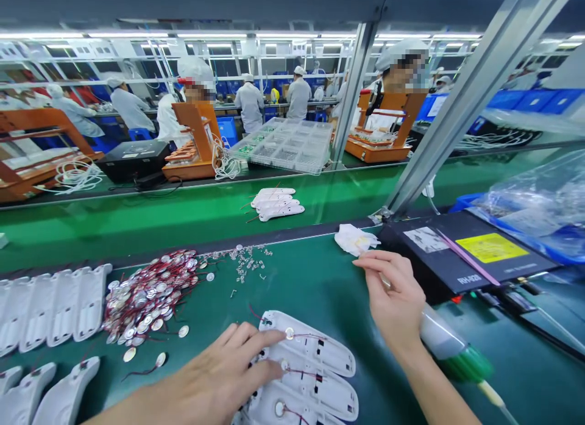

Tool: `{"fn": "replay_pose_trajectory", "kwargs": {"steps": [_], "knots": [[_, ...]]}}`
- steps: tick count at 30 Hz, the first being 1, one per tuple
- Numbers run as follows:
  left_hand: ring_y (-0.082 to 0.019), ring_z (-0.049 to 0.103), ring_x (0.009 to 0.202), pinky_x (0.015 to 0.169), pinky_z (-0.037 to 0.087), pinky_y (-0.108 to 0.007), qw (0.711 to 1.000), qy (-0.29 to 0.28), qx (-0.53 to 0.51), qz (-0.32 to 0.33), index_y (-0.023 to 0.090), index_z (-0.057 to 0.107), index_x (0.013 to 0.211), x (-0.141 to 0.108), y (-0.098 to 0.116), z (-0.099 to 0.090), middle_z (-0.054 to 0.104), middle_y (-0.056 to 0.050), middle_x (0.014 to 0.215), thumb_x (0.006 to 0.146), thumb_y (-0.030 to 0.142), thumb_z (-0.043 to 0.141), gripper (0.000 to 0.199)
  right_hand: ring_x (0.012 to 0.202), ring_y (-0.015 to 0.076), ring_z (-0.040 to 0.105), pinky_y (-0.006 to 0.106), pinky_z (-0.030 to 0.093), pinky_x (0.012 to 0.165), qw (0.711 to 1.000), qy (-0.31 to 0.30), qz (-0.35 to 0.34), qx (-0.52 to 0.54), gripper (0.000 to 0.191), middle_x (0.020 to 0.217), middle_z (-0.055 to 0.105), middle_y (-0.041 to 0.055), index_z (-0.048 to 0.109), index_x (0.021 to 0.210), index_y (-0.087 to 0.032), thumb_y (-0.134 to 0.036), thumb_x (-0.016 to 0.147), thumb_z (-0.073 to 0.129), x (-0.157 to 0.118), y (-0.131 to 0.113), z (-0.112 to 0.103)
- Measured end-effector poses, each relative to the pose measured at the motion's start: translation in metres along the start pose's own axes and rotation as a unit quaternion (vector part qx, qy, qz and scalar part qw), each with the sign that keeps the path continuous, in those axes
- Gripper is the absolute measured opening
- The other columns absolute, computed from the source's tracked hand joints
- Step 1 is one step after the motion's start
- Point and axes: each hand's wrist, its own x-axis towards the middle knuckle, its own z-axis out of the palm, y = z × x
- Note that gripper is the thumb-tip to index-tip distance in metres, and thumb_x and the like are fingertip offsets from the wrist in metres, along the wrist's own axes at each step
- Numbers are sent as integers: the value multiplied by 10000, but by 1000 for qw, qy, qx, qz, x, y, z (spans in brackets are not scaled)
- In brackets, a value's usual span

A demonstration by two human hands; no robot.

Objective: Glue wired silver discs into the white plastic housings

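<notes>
My left hand [228, 367] reaches over several white plastic shells [339, 355] lying side by side. Its index fingertip touches a small round disc [289, 333] with red wires in the top shell; the thumb rests apart, by the disc of the shell below. In my right hand [397, 300] is a clear dispensing syringe [439, 332] with a green rear end and a thin tube. My fingers wrap its front, and the tip is mostly hidden. Just beyond those fingers lies a crumpled white tissue [354, 238].
A heap of wired discs [153, 291] and small clear pieces [249, 263] lie left of centre. More shells [86, 303] line the left. A black control box [439, 272] stands right, near a metal post [457, 120]. Co-workers sit beyond the green belt [201, 208].
</notes>
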Motion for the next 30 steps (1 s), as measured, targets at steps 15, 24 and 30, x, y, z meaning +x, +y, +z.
{"fn": "replay_pose_trajectory", "kwargs": {"steps": [15, 24, 30], "knots": [[-312, 464, 1122, 930, 422, -502, 991, 121, 57, 28, 295, 527, 1140, 4, -17, 39, 398, -53, 1373, 689, 171, 633, 480, 807, 165, 493, 298, 438, 664, 1000, -1, 3, -3, 229, 815, 581, 21, 633, 733, -233, -92, 814, 472, -1, 4, 4], [-295, 482, 1081, 930, 399, -458, 971, 233, 48, -1, 241, 618, 1025, 25, -67, -8, 440, -82, 1342, 633, 292, 708, 406, 833, 156, 501, 294, 443, 690, 1000, -5, -10, 5, 191, 854, 575, 24, 623, 780, -236, -107, 825, 490, 0, 0, 0], [-299, 526, 995, 892, 401, -433, 936, 307, 63, -160, 164, 653, 983, 71, -179, -85, 517, -128, 1263, 633, 377, 691, 412, 887, 174, 531, 315, 459, 724, 999, -34, -13, -10, 175, 912, 564, 31, 623, 827, -252, -133, 824, 494, -4, 5, -3]]}}
